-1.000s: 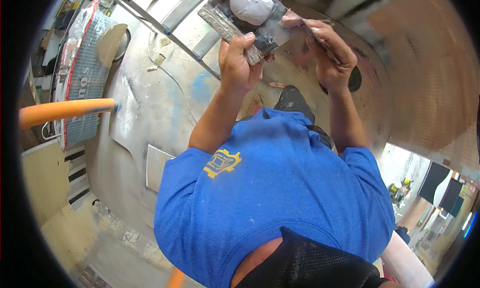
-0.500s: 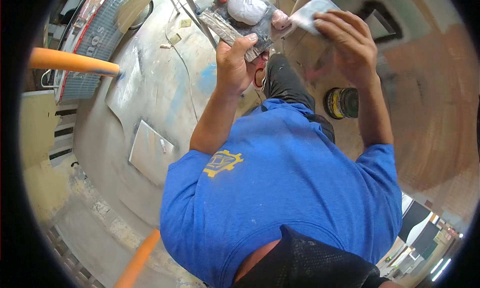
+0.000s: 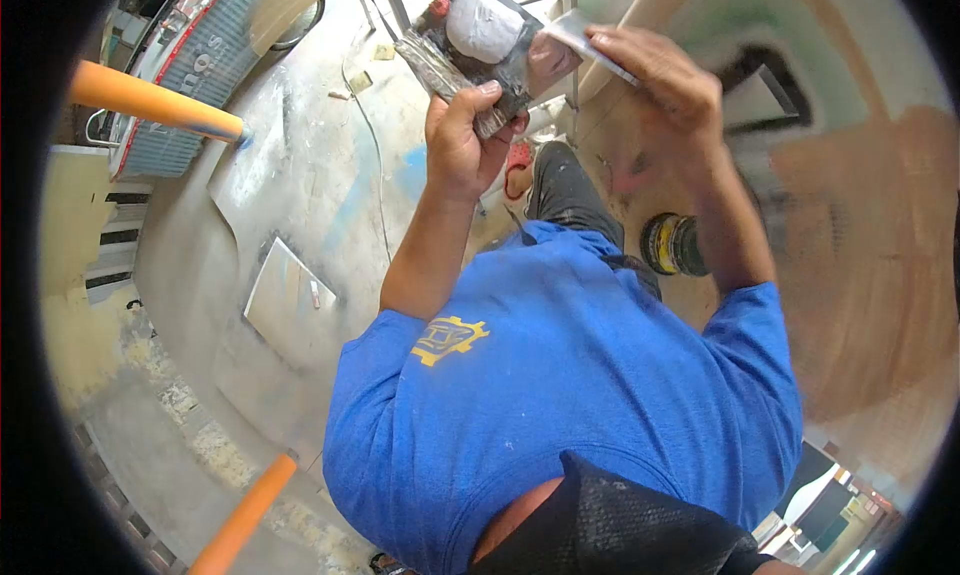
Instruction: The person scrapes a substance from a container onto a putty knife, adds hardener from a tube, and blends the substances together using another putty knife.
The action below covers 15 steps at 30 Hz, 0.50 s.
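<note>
My left hand (image 3: 465, 140) grips a dark mixing board (image 3: 508, 75) by its tape-wrapped edge (image 3: 437, 63), thumb on top. On the board lie a large mound of white putty (image 3: 485, 25), a small red dab (image 3: 440, 6) and a spread pinkish patch (image 3: 548, 60) at the right side. Fingers of my right hand (image 3: 665, 75) are closed on a flat, pale putty spreader (image 3: 590, 43). Its blade is tilted, with its far edge over the right side of the board, close to the pinkish patch.
A dark can with a yellow band (image 3: 672, 243) stands below my right forearm. To the right rises a large curved surface with brown patches (image 3: 860, 255). Orange poles (image 3: 155, 100) cross at the left. A white sheet (image 3: 285, 290) and a thin cable (image 3: 372, 140) lie on the floor.
My right hand and the spreader have come left and turned, so the blade now shows narrower. The pink lump at the board's right now appears as a flattened patch.
</note>
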### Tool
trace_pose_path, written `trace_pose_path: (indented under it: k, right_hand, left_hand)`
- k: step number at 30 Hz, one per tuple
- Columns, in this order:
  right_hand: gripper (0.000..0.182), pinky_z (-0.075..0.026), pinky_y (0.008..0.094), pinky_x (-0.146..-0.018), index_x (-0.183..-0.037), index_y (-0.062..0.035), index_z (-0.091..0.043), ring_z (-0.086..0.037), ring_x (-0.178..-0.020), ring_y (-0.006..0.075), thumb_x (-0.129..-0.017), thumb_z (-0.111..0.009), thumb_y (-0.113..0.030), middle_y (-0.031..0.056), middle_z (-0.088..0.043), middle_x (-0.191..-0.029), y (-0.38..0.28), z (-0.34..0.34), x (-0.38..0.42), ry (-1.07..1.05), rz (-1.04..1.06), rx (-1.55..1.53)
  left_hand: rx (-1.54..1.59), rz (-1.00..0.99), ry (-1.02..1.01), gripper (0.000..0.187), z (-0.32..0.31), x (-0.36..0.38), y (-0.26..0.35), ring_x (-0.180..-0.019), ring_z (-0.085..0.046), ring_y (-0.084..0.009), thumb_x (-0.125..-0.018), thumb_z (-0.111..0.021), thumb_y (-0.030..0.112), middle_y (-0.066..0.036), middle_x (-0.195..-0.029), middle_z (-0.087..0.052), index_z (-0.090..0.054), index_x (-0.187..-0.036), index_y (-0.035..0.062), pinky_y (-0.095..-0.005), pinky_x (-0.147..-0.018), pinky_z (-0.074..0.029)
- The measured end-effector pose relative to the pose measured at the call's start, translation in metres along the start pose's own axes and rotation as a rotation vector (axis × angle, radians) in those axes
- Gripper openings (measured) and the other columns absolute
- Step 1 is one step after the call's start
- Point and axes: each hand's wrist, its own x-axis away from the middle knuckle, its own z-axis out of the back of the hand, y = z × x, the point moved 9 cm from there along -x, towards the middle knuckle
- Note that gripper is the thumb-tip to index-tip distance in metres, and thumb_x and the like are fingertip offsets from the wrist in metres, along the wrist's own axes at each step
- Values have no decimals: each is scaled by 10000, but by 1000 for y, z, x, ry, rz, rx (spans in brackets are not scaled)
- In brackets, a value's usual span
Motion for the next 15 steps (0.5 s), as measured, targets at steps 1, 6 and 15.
trace_pose_path:
  k: [1,6,15]
  right_hand:
    - [434,-487,353,-886,-1090,-71,-650,-624,-1008,260,-698,-600,108,111,-655,-1076,1,-10,2,66,-38,-75]
    - [465,-499,348,-877,-1113,-79,-638,-628,-1003,260,-697,-582,121,107,-649,-1087,27,-24,7,158,-69,-108]
    - [376,-502,286,-799,-1044,-106,-661,-650,-905,236,-746,-556,98,103,-676,-977,174,-67,75,-117,-643,-159]
  left_hand:
    - [17,0,9,326,3,-5,-1,-730,-622,-194,-810,-504,23,-100,-913,-584,-425,-1127,22,-323,-576,-523]
    - [-56,-47,33,296,1,-30,1,-689,-603,-169,-802,-500,59,-99,-825,-616,-485,-1086,-23,-295,-604,-481]
    - [-174,-66,-70,433,11,-83,-4,-667,-590,-193,-746,-506,22,-135,-944,-580,-423,-1169,-12,-301,-514,-499]
